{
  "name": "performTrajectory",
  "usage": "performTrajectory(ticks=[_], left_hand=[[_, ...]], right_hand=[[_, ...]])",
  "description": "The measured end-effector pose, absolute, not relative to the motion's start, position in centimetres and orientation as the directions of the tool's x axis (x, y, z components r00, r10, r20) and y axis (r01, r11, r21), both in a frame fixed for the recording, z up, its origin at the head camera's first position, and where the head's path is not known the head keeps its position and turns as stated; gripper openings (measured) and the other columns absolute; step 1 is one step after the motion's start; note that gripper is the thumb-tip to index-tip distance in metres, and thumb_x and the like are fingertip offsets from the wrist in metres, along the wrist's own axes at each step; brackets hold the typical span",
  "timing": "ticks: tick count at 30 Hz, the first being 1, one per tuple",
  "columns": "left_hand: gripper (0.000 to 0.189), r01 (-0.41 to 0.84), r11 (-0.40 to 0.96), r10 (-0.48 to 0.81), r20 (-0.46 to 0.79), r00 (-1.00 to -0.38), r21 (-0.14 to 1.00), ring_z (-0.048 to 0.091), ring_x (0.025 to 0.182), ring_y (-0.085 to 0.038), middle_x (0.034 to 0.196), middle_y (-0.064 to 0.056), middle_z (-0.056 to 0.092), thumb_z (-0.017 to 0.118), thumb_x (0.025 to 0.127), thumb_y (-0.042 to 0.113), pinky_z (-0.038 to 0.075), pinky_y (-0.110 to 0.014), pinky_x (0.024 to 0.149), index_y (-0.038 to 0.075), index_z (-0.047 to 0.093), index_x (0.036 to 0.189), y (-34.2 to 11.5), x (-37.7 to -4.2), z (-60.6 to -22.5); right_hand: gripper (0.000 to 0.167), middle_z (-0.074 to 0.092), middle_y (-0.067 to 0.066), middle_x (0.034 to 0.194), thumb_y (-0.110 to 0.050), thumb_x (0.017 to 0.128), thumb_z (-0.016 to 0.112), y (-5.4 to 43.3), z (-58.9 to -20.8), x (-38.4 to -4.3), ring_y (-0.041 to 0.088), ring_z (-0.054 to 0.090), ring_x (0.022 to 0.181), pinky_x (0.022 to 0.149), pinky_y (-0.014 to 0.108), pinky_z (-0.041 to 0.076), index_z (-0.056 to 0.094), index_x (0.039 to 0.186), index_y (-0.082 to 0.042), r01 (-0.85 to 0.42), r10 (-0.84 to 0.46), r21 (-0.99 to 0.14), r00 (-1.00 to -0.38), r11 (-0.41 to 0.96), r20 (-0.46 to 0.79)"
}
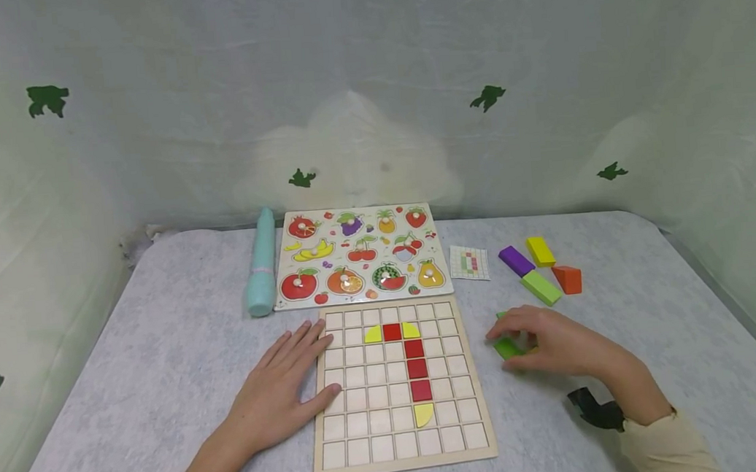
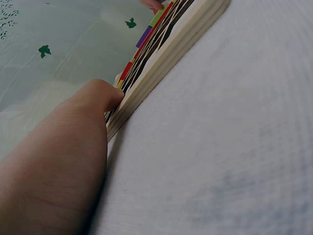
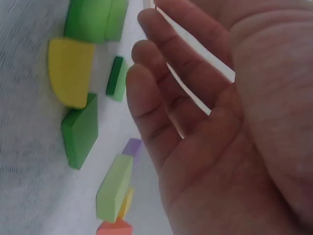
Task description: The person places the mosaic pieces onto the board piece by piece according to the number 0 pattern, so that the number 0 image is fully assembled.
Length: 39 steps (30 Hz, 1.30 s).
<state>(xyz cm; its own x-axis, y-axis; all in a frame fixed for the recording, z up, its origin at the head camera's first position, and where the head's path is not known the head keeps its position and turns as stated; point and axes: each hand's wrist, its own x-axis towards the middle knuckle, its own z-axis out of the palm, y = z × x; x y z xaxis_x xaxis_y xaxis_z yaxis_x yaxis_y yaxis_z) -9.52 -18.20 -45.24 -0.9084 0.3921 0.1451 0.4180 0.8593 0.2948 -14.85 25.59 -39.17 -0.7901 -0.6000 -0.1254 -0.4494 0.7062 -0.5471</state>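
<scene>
A wooden grid board [image 1: 370, 441] lies on the table, with red square tiles [image 1: 416, 368] and yellow quarter-circle tiles [image 1: 423, 414] forming a hooked line. My left hand [image 1: 277, 396] rests along its left edge, fingers spread, fingertips on the frame. In the left wrist view the thumb [image 2: 105, 95] touches the board's side. Right of the board, my right hand [image 1: 546, 341] hovers with loosely bent fingers over green blocks [image 1: 507, 349]. In the right wrist view, green blocks [image 3: 80, 134] and a yellow rounded block [image 3: 71, 71] lie apart from the visible fingers; the thumb is hidden.
Purple [image 1: 516, 261], yellow [image 1: 540, 252], light green [image 1: 541, 288] and orange [image 1: 568, 280] blocks lie beyond my right hand. A small pattern card [image 1: 469, 262], a fruit puzzle board [image 1: 360, 255] and a rolled teal cloth-like bundle [image 1: 262, 266] lie behind the grid board.
</scene>
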Motion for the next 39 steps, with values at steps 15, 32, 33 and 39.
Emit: performTrajectory(ticks=[15, 32, 33, 39], left_hand=[[0.078, 0.419, 0.860, 0.393, 0.146, -0.908, 0.292, 0.027, 0.157, -0.023, 0.169, 0.000, 0.032, 0.064, 0.093, 0.062, 0.019, -0.045, 0.129, 0.018, 0.047, 0.156, -18.2, -9.6, -45.3], [0.078, 0.421, 0.858, 0.393, 0.152, -0.907, 0.295, 0.026, 0.157, -0.022, 0.170, 0.001, 0.030, 0.063, 0.093, 0.062, 0.019, -0.044, 0.129, 0.018, 0.047, 0.156, -18.3, -9.6, -45.5], [0.078, 0.420, 0.858, 0.392, 0.152, -0.907, 0.295, 0.026, 0.157, -0.022, 0.170, 0.001, 0.030, 0.063, 0.093, 0.062, 0.019, -0.043, 0.129, 0.018, 0.047, 0.156, -18.3, -9.5, -45.5], [0.078, 0.420, 0.861, 0.391, 0.154, -0.907, 0.287, 0.027, 0.157, -0.022, 0.169, 0.001, 0.030, 0.064, 0.093, 0.062, 0.019, -0.044, 0.129, 0.018, 0.047, 0.156, -18.3, -9.6, -45.4]], right_hand=[[0.023, 0.063, -0.012, 0.094, -0.024, 0.090, 0.081, 25.6, -40.2, -15.4, 0.005, 0.053, 0.078, 0.067, 0.021, 0.049, 0.076, 0.112, -0.019, -0.478, -0.584, -0.505, -0.809, 0.719, -0.066], [0.025, 0.069, -0.016, 0.102, -0.020, 0.088, 0.082, 21.9, -39.7, -13.8, 0.003, 0.058, 0.088, 0.076, 0.021, 0.057, 0.077, 0.112, -0.020, -0.502, -0.576, -0.460, -0.817, 0.732, -0.025], [0.024, 0.069, -0.015, 0.103, -0.019, 0.088, 0.082, 21.4, -39.7, -13.6, 0.003, 0.058, 0.088, 0.076, 0.022, 0.057, 0.077, 0.112, -0.020, -0.522, -0.589, -0.463, -0.808, 0.716, 0.002], [0.025, 0.070, -0.013, 0.107, -0.021, 0.088, 0.082, 18.6, -39.8, -12.0, 0.006, 0.059, 0.089, 0.073, 0.021, 0.055, 0.078, 0.113, -0.019, -0.591, -0.640, -0.504, -0.763, 0.631, 0.093]])
